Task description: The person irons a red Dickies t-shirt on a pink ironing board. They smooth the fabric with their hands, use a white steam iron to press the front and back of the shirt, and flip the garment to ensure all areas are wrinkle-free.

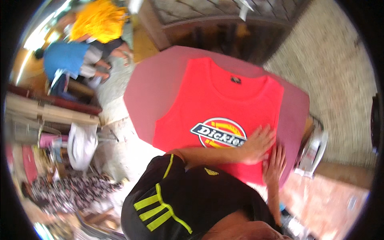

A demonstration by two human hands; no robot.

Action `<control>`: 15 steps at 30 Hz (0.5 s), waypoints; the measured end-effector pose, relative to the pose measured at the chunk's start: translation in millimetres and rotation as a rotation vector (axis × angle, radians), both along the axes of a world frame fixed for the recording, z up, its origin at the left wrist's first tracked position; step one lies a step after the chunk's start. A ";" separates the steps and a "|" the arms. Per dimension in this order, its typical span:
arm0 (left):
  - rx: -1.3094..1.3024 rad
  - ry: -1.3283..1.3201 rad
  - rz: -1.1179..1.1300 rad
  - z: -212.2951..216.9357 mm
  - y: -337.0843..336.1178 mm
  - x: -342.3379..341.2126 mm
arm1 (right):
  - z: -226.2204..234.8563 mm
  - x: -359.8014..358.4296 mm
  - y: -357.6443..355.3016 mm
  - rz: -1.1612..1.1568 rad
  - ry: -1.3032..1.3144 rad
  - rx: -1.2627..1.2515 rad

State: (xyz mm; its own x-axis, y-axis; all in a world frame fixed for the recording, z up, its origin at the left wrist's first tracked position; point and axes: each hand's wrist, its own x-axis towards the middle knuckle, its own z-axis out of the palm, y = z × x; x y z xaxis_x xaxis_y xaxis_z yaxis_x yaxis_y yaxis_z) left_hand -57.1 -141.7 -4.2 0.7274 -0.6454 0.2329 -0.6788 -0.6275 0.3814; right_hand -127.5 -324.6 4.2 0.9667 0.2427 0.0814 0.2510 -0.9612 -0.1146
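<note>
Head view: red singlet [228,107] is laid front-up on an angular, maroon, cloth-like board [150,92]. Smoothing of its side edge is judged in hand; light, even tension seems called for next. Left hand [258,146] is spread open on the fabric, right hand [275,165] extended along the edge; nothing is seen grasped. Thin, pliant knit is presumed; round print [220,133] is noted.
</note>
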 end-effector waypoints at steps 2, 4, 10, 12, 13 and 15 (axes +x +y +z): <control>-0.081 -0.001 -0.091 2.7 5.5 2.1 | 9.9 -6.2 -9.1 0.005 -0.036 0.067; -0.113 -0.051 -0.069 -4.7 3.1 0.6 | 12.0 -3.1 -37.2 -0.029 0.008 0.053; -0.010 -0.178 -0.055 -10.7 -6.9 -15.8 | 75.7 27.5 -96.5 -0.132 -0.500 0.145; -0.074 -0.127 -0.168 -10.5 -11.9 -35.4 | 63.0 39.3 -150.7 -0.273 -0.584 -0.204; -0.107 -0.099 -0.230 -10.8 -14.9 -42.2 | 60.3 44.6 -164.4 -0.257 -0.496 -0.076; -0.128 -0.076 -0.203 -13.4 -19.3 -46.4 | 55.2 54.6 -179.0 -0.223 -0.304 0.183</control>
